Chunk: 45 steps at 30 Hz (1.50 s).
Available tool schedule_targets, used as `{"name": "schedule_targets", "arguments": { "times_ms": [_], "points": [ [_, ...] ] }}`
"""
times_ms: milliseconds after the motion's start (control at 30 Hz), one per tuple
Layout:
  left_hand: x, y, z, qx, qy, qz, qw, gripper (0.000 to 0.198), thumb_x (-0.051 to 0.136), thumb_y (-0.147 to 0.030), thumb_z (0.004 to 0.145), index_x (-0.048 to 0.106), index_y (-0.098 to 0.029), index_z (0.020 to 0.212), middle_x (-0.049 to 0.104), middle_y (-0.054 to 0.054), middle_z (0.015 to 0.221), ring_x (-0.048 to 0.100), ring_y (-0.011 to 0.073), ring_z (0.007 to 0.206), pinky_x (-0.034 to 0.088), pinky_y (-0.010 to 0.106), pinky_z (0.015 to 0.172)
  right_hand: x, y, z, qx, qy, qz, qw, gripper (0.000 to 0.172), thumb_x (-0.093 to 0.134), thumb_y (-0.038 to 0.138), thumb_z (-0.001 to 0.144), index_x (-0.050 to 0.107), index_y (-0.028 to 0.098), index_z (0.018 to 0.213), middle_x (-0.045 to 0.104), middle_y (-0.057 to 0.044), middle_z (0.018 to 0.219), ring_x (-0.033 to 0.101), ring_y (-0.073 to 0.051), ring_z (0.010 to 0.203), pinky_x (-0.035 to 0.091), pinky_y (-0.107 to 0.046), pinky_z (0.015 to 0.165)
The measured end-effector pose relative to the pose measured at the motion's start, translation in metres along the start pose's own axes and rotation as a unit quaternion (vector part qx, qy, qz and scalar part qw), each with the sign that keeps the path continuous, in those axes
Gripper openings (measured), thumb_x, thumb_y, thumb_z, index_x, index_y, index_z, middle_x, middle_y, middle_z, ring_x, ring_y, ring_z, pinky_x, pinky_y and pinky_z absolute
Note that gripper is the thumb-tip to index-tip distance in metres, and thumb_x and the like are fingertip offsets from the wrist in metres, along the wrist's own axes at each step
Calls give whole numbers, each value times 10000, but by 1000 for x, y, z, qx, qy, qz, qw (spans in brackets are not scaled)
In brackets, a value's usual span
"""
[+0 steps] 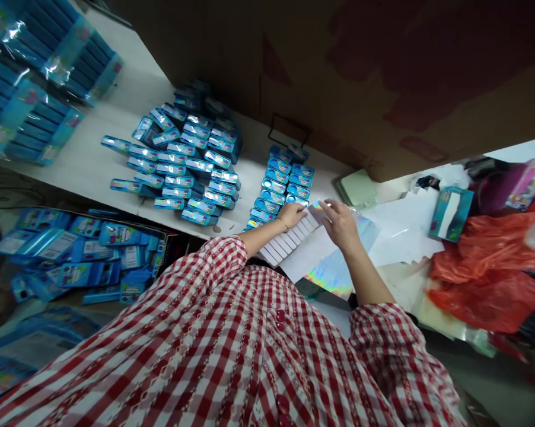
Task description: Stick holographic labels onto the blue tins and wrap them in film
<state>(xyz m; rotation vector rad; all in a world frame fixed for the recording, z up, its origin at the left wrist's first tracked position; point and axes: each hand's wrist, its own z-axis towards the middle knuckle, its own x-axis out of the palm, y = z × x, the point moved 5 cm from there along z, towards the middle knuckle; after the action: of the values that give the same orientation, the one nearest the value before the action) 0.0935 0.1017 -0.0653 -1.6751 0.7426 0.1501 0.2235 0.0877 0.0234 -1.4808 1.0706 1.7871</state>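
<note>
White label sheet [285,240] lies on the counter [94,166], just beside the blue boxes [285,178]. Left hand [293,213] rests on it, loosely curled, holding nothing. Right hand [338,224] reaches its corner; whether that grip pinches, I cannot tell. It looks thin, light and bendy, so lift it by an edge.

Red-and-white checked shirt [232,350]; bright blue packets [182,166] on a white tabletop [89,166]; rainbow-shimmer sheet [338,261]; red plastic bags [485,279]; brown cardboard [360,77].
</note>
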Motion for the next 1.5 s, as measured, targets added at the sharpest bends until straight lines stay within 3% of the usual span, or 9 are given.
{"name": "schedule_targets", "arguments": {
  "times_ms": [167, 300, 467, 567, 667, 900, 1100, 1267, 1500],
  "points": [
    [0, -3, -1, 15, 5, -24, 1000, 213, 555, -270, 767, 614, -132, 616, 477, -32, 544, 415, 108, 589, 291, 239, 578, 36, -2, 15, -47, 40, -82, 995, 297, 422, 225, 902, 625, 222, 1119, 587, -102, 1171, 481, -237, 975, 376, -363, 790],
    [0, -1, 0, 9, 0, -69, 998, 202, 544, -275, 768, 620, -132, 648, 484, -38, 556, 447, 111, 618, 324, 226, 599, 39, -6, 8, -89, 43, -86, 991, 302, 380, 159, 913, 639, 190, 1065, 623, -92, 1117, 505, -191, 872, 384, -320, 767],
    [0, 2, 3, 11, -12, -12, 1000, 209, 538, -248, 782, 618, -149, 617, 542, -13, 600, 485, 132, 647, 371, 247, 659, -4, 8, -7, -51, 6, -35, 998, 211, 433, 199, 891, 644, 182, 892, 636, -96, 1041, 541, -202, 892, 415, -329, 791],
    [-1, 3, 3, 7, -28, -10, 1000, 121, 568, -203, 763, 661, -154, 703, 617, 29, 723, 544, 162, 764, 407, 264, 754, -44, 15, -8, 49, -43, 55, 996, 164, 469, 236, 855, 628, 195, 839, 632, -87, 934, 564, -198, 838, 446, -327, 758],
    [-10, 4, -5, 2, -89, -104, 991, 200, 591, -216, 762, 680, -142, 924, 652, 79, 944, 560, 183, 956, 407, 277, 873, -53, 12, -1, 169, -49, 195, 965, 124, 524, 270, 776, 623, 196, 764, 627, -45, 805, 556, -152, 670, 448, -287, 619],
    [-35, 21, -42, -111, -86, -471, 871, 507, 373, -521, 887, 637, -123, 1057, 673, 96, 985, 617, 143, 854, 467, 237, 698, 25, 20, 13, 398, -39, 535, 744, 220, 678, 345, 560, 595, 160, 643, 530, 41, 538, 481, -80, 463, 312, -188, 382],
    [-62, 56, -59, -166, -141, -463, 859, 364, 711, -229, 670, 605, -120, 1001, 651, 21, 785, 557, 75, 622, 413, 191, 557, 72, 55, 20, 466, -80, 605, 641, 245, 706, 331, 518, 604, 155, 655, 571, 36, 562, 469, -60, 429, 259, -170, 336],
    [-87, 86, -60, -173, -186, -431, 866, 310, 664, -126, 655, 594, -118, 958, 604, -19, 687, 520, 57, 558, 405, 188, 535, 101, 78, 33, 490, -85, 599, 628, 225, 691, 323, 540, 626, 152, 672, 567, 36, 548, 432, -58, 404, 244, -178, 324],
    [-97, 108, -51, -181, -222, -360, 888, 268, 603, -87, 656, 583, -126, 921, 516, -62, 570, 503, 66, 533, 422, 201, 566, 127, 84, 40, 490, -112, 499, 706, 211, 600, 356, 640, 645, 160, 704, 560, 42, 531, 434, -82, 402, 353, -213, 407]
  ]
}}
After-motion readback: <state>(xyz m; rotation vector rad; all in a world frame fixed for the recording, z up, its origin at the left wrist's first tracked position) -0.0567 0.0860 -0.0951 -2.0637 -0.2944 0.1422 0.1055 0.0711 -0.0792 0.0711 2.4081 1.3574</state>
